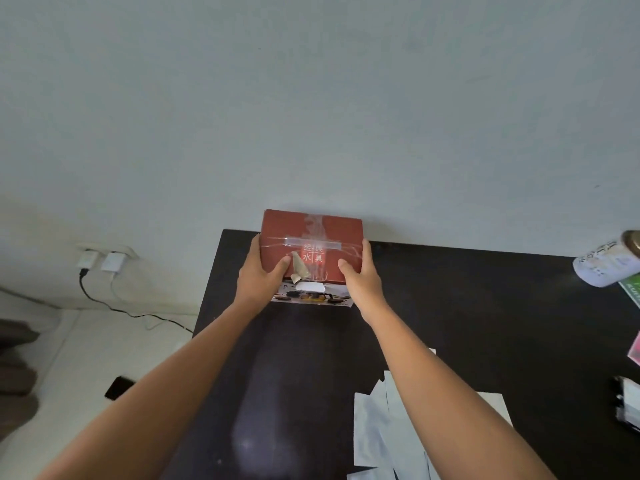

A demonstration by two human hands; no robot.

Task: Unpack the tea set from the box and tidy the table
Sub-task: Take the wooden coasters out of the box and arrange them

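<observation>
The box (313, 249) is sitting at the table's (467, 306) far edge by the wall; the left hand (258, 275) and right hand (360, 275) are gripping its sides, thumbs pressing on top, fingers curling around it.

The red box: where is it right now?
In the head view, the red box sits at the dark table's far edge by the wall, gripped between the left hand and right hand.

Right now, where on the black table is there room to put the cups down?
The widest bare patch of the table lies between the box and the near edge, left of the white papers. Another lies right of the box, before the can. The right edge is crowded. Both the left hand and the right hand grip the box.
</observation>
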